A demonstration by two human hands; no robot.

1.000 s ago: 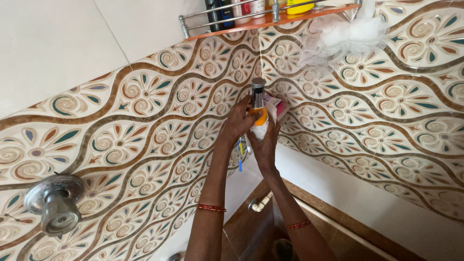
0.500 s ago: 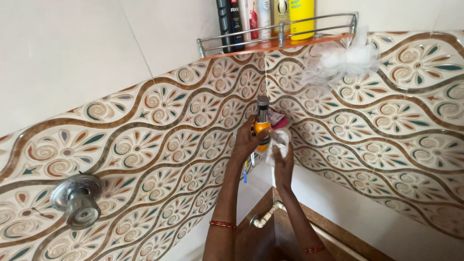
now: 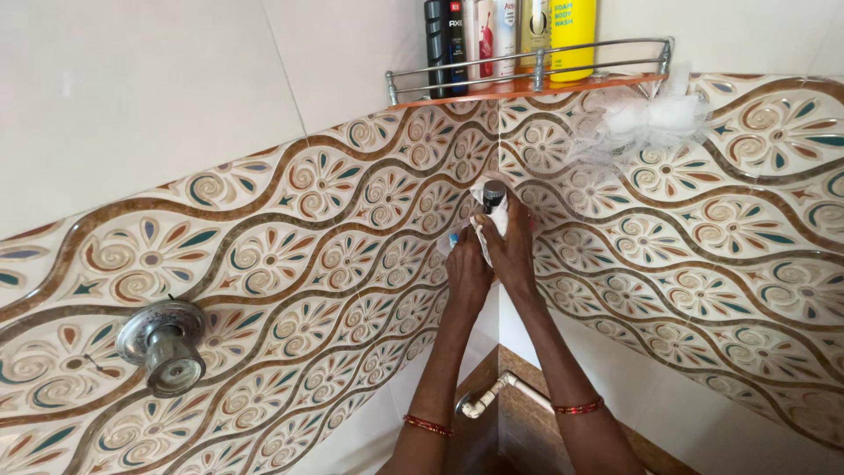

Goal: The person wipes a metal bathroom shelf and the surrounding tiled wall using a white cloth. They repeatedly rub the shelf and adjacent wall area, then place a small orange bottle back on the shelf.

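A single head-worn view looks up along both forearms into the tiled wall corner (image 3: 498,132), close enough to fill the frame, with the corner shelf (image 3: 527,84) at the top edge.

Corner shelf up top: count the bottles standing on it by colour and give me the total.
Black bottles: 2, standing tight together
White bottles: 2
Olive-gold bottle: 1
Yellow bottle: 1
Total on the corner shelf: 6
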